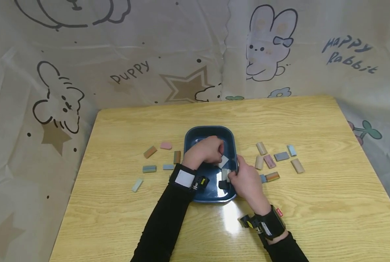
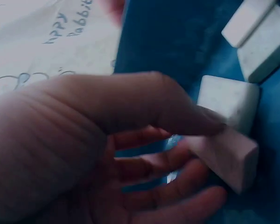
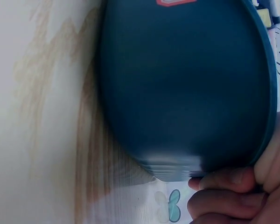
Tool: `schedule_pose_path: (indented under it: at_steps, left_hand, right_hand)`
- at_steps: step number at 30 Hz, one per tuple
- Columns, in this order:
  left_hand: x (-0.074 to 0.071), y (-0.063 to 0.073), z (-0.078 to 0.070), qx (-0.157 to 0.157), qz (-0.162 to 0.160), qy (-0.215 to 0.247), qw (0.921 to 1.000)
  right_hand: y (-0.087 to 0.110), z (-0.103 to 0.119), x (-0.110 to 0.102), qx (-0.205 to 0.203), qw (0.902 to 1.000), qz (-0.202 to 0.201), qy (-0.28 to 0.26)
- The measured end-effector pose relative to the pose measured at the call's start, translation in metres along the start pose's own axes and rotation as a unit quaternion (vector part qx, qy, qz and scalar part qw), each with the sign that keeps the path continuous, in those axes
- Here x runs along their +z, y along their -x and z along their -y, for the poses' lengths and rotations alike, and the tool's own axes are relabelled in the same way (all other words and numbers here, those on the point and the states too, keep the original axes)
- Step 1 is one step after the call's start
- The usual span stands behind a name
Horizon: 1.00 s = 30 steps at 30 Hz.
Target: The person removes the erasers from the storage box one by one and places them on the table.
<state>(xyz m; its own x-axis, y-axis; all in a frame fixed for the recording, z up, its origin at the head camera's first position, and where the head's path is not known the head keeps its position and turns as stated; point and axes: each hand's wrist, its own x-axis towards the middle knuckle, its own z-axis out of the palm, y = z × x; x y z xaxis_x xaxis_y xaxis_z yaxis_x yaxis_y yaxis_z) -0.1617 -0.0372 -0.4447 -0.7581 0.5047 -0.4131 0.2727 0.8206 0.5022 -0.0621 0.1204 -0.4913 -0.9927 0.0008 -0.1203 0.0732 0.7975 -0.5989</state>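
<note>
Head: the left hand (image 1: 209, 148) reaches inside a blue tray (image 1: 208, 192); the right hand (image 1: 249, 182) is at the tray's right side. Small blocks (image 1: 149, 169) lie left and right of the tray.

Left wrist: thumb and fingers, parted by its thickness, pinch a pale block (image 2: 226, 156) in the tray, near 3 white blocks (image 2: 231, 95).

Right wrist: fingers curl closely round the tray's rim.

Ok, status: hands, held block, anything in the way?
Left hand pinching pinkish block, inside blue tray. Right hand gripping tray edge. White block close by, might crowd it.
</note>
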Motion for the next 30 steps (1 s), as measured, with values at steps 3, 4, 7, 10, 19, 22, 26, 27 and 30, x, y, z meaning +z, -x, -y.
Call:
schedule_pose_path:
  at_steps: [3, 4, 7, 10, 19, 22, 26, 27, 30]
  left_hand:
    - [-0.009, 0.017, 0.002, 0.037, -0.066, 0.006, 0.9971]
    - [-0.013, 0.024, 0.003, 0.045, -0.085, 0.012, 0.9953]
    - [-0.023, 0.051, 0.007, 0.064, -0.137, 0.026, 0.9882]
    - [-0.028, 0.083, 0.017, 0.052, -0.179, 0.023, 0.9822]
    - [-0.004, 0.16, 0.088, -0.056, -0.182, 0.048, 0.9806]
    - [0.016, 0.172, 0.109, -0.113, -0.142, 0.063, 0.9814]
    - [0.04, 0.185, 0.122, -0.171, -0.106, 0.055, 0.9779]
    - [0.044, 0.187, 0.123, -0.179, -0.102, 0.047, 0.9774]
    - [0.053, 0.191, 0.123, -0.187, -0.101, 0.026, 0.9769]
  right_hand:
    - [0.001, 0.0, -0.001, 0.003, 1.0, 0.002, -0.002]
    - [0.001, 0.001, -0.001, 0.004, 1.0, 0.002, -0.003]
    - [0.001, 0.001, -0.001, 0.003, 1.0, 0.002, -0.004]
    - [0.002, 0.001, 0.0, 0.002, 1.0, 0.001, -0.007]
    - [0.001, 0.0, 0.0, -0.006, 0.9999, -0.002, -0.011]
    - [0.001, 0.0, 0.0, -0.006, 0.9999, -0.002, -0.01]
    - [0.002, 0.001, 0.0, -0.008, 0.9999, 0.004, -0.012]
    - [0.002, 0.001, 0.0, -0.008, 0.9999, 0.004, -0.012]
    - [0.001, 0.002, 0.001, -0.008, 0.9999, 0.001, -0.011]
